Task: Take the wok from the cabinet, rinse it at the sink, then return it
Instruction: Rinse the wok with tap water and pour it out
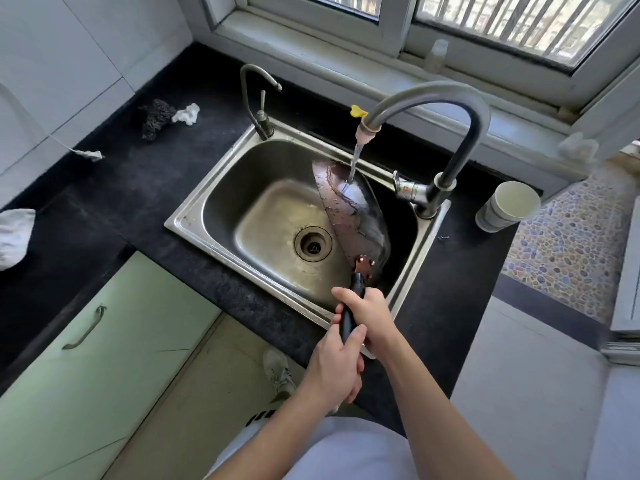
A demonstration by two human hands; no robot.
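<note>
The dark metal wok (pixel 349 209) stands tilted on its edge in the right half of the steel sink (pixel 221 188). Its inside faces left. Water runs from the tall curved tap (pixel 433 98) onto the wok's upper inside and splashes white there. Its black handle (pixel 351 306) points toward me over the sink's near rim. My right hand (pixel 367 311) grips the handle closer to the pan. My left hand (pixel 337 367) grips the handle's end just below it. The lower end of the handle is hidden by my fingers.
A small second tap (pixel 258 98) stands at the sink's back left corner. On the black counter lie a dark scrubber (pixel 156 117), a white rag (pixel 187 114) and a cloth (pixel 14 233) at the left edge. Paper cups (pixel 507 206) stand right of the tap. A green cabinet door (pixel 104 341) is below left.
</note>
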